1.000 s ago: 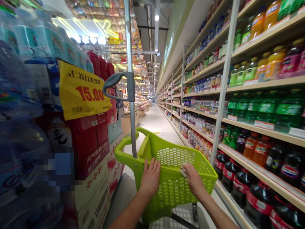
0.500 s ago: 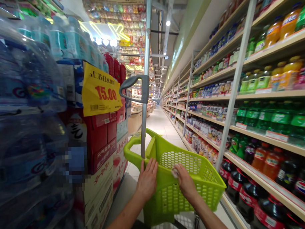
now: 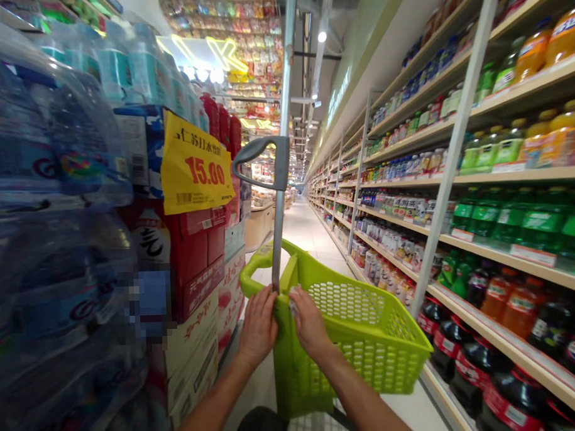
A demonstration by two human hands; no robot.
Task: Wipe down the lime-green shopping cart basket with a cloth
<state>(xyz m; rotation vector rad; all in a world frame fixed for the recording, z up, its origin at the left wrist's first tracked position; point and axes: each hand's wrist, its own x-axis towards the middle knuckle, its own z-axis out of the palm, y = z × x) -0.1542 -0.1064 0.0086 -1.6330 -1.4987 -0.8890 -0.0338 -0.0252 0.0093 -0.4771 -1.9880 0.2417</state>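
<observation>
A lime-green plastic shopping basket on a wheeled cart stands in front of me in a shop aisle. Its grey pull handle rises upright from the near left corner. My left hand presses flat against the basket's near left corner, just beside the handle's post. My right hand rests on the near rim close to it, holding a small white cloth or wipe against the plastic. The two hands are almost side by side.
Stacked packs of bottled water and red cartons with a yellow 15.00 price sign crowd the left. Long shelves of drink bottles line the right. The tiled aisle floor runs straight ahead.
My right hand has slid left along the near rim toward the handle post, and my left hand has shifted to the corner. The view has turned slightly, so the basket sits more to the right.
</observation>
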